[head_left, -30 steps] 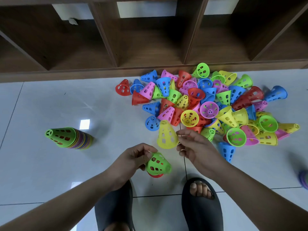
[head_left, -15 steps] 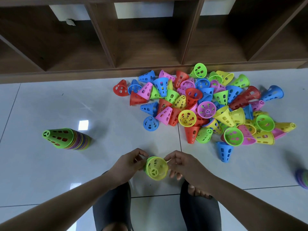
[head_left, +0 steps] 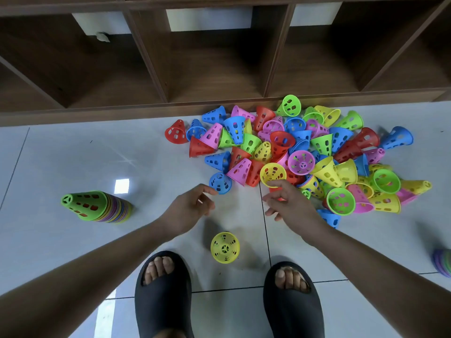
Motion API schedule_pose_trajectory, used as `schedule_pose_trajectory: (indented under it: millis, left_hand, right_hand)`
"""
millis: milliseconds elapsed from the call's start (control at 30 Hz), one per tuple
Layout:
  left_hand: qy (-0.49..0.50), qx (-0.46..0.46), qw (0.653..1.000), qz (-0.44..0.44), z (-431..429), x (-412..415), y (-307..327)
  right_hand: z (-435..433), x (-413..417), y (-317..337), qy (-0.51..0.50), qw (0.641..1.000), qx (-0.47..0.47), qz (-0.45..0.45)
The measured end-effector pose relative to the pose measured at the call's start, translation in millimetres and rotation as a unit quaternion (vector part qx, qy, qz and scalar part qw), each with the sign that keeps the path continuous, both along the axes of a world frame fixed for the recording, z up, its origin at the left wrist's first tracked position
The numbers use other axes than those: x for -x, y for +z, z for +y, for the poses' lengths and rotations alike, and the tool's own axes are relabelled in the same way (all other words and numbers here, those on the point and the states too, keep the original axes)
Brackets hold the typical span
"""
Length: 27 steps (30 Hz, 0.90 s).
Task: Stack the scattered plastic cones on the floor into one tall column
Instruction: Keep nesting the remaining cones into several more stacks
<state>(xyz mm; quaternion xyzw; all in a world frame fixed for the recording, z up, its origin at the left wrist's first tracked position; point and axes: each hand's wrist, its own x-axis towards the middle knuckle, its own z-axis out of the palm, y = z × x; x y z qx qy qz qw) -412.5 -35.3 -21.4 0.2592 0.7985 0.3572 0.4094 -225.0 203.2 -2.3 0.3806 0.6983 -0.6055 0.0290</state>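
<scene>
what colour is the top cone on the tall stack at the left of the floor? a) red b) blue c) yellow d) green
d: the stack at the left is capped by a green cone, with the other colours showing only as rims beneath it.

Across the top, dark wooden shelving with open compartments, a small white scrap inside one. Below, glossy grey tiles. At the bottom, black left slipper and right slipper.
</scene>
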Motion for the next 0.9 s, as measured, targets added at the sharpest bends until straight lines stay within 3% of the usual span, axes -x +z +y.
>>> schedule_pose_trajectory:
  millis: [333, 600, 767, 900]
  left_hand:
    - [-0.054, 0.036, 0.996, 0.062, 41, 31, -4]
    - [-0.079, 0.06, 0.985, 0.14, 26, 21, -15]
    - [-0.031, 0.027, 0.989, 0.143, 7, 13, -18]
    - [-0.001, -0.015, 0.99, 0.141, -4, 12, -3]
  right_hand:
    - [15, 5, -7, 0.015, 0.997, -0.044, -0.053]
    - [7, -7, 15, 0.007, 0.988, -0.153, 0.0]
    - [-9, -11, 30, 0.002, 0.974, -0.223, 0.047]
    - [-23, -11, 46, 0.028, 0.977, -0.197, 0.076]
